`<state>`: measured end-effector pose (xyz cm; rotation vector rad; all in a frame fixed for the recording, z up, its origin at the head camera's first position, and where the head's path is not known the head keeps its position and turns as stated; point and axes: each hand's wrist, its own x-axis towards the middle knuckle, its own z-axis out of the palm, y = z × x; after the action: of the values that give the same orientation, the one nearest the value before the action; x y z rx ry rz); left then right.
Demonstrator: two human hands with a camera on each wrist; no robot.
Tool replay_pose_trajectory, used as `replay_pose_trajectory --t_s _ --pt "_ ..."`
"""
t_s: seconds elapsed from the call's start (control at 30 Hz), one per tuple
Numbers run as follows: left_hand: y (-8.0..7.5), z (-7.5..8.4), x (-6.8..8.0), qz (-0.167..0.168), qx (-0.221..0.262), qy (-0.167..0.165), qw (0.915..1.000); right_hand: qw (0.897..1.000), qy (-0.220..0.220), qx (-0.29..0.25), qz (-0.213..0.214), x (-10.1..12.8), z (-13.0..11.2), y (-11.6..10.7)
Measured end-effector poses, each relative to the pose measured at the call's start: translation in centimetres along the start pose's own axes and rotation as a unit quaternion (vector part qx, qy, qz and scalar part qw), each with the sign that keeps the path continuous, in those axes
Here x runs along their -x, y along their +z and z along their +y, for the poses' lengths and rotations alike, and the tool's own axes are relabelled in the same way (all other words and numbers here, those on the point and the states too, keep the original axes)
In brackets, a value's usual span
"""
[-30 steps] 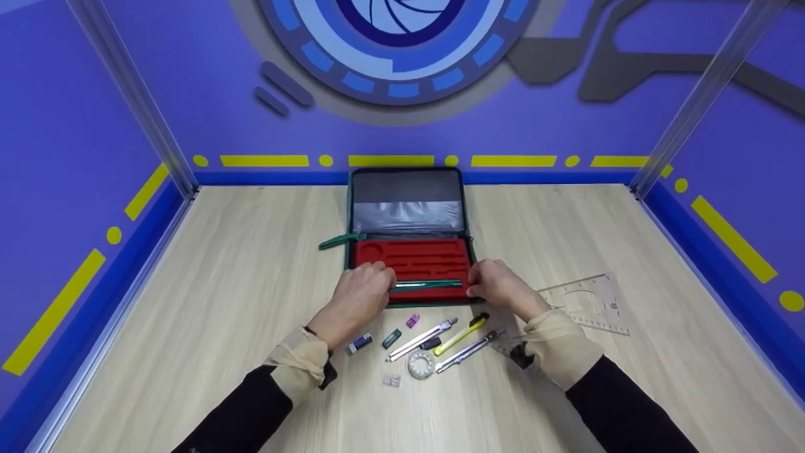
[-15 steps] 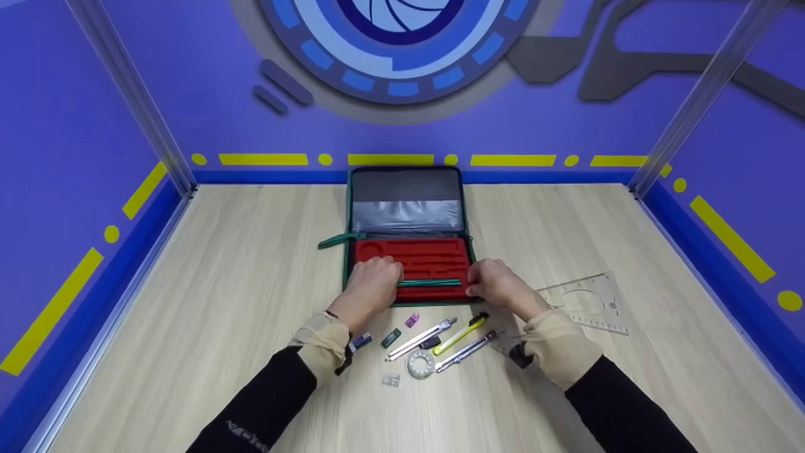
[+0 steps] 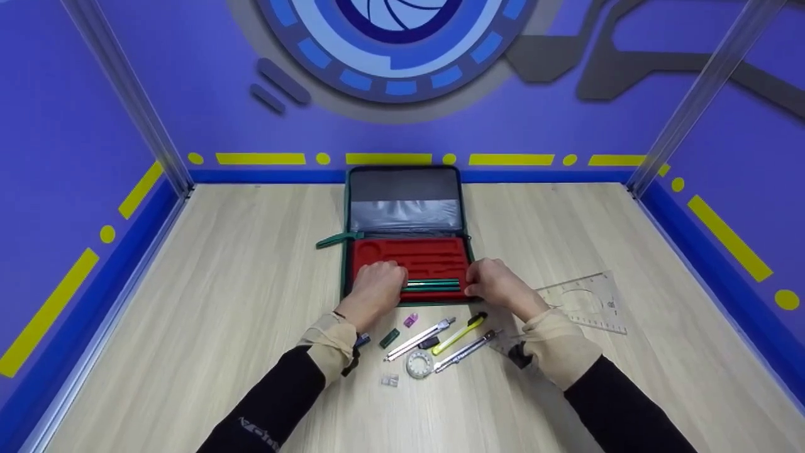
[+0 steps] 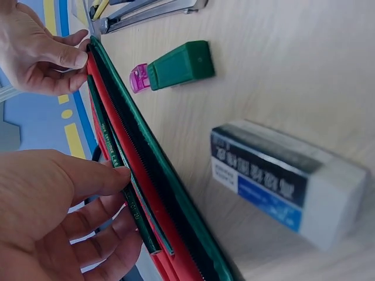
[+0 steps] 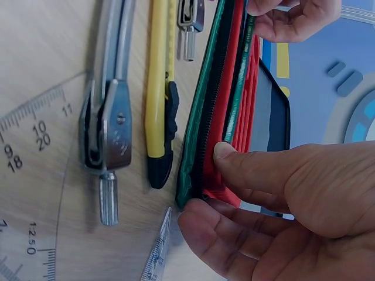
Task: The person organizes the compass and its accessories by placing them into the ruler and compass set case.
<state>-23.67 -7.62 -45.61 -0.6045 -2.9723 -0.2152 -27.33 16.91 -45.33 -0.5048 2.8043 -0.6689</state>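
Pressing green pencils (image 3: 433, 284) into red tray (image 3: 412, 255): left hand (image 3: 376, 286) fingertips pinching pencils, right hand (image 3: 497, 284) gripping tray edge.

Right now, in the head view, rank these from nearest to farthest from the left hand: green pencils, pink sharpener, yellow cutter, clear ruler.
1. green pencils: in the red tray, touching the left hand.
2. pink sharpener: on the table just below the case.
3. yellow cutter: further right, among the tools.
4. clear ruler: far right, beyond the right hand.
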Motion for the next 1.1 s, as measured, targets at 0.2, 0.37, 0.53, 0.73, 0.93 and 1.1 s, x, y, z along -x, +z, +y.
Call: replay_pose_trajectory --t_s 0.2,0.37,0.53,0.73,0.93,1.1 --pt "0.0 0.12 -0.4 -0.02 0.008 -0.017 0.9996 1.0 -0.024 -0.004 0.009 0.14 0.3 -0.02" --pt "-0.05 0.18 -0.76 -0.043 0.018 -0.034 0.9983 1.0 -0.026 -0.004 0.009 0.2 0.31 -0.08" --pt "0.16 0.1 -0.72 -0.042 0.018 -0.036 0.9983 1.0 -0.023 0.003 0.005 0.22 0.13 -0.04" --pt "0.28 0.03 -0.64 -0.034 0.028 -0.039 0.9983 1.0 -0.014 0.001 0.0 0.14 0.03 0.02" --pt "0.45 -0.06 -0.75 -0.032 0.016 -0.04 0.9986 1.0 -0.011 -0.007 -0.001 0.09 0.08 -0.01" --pt "0.54 -0.16 -0.68 -0.021 0.009 -0.034 0.9991 1.0 -0.016 -0.004 0.003 0.13 0.17 -0.01"
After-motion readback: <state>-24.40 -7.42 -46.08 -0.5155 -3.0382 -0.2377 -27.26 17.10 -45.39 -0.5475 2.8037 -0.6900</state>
